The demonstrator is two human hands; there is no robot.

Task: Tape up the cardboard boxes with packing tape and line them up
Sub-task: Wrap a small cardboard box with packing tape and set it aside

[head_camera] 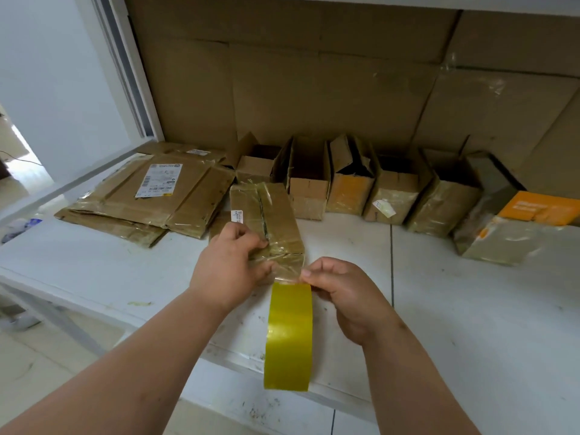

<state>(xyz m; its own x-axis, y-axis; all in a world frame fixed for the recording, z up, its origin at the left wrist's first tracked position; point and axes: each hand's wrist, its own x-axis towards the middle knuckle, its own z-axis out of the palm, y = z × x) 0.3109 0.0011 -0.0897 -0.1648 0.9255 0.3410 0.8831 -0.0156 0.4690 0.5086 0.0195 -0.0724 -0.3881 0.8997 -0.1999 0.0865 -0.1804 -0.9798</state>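
Yellow tape roll (288, 337) hangs between hands pinching tape at box (266, 215).

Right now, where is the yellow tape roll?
In the head view, the yellow tape roll hangs bottom centre, over the white table's front edge, below the right hand.

You've got two hands in view: left hand (227, 262), right hand (342, 293). One roll of yellow packing tape (288, 337). One closed, taped cardboard box (266, 221) in front of you. Six open-topped cardboard boxes along the back of the surface (470, 309): first (255, 166), second (309, 189), third (350, 189), fourth (394, 196), fifth (442, 205), and sixth, with an orange panel (514, 227). One stack of flattened cardboard (147, 196) at your left; sheet count unclear. One white shipping label (156, 180) on top of it.
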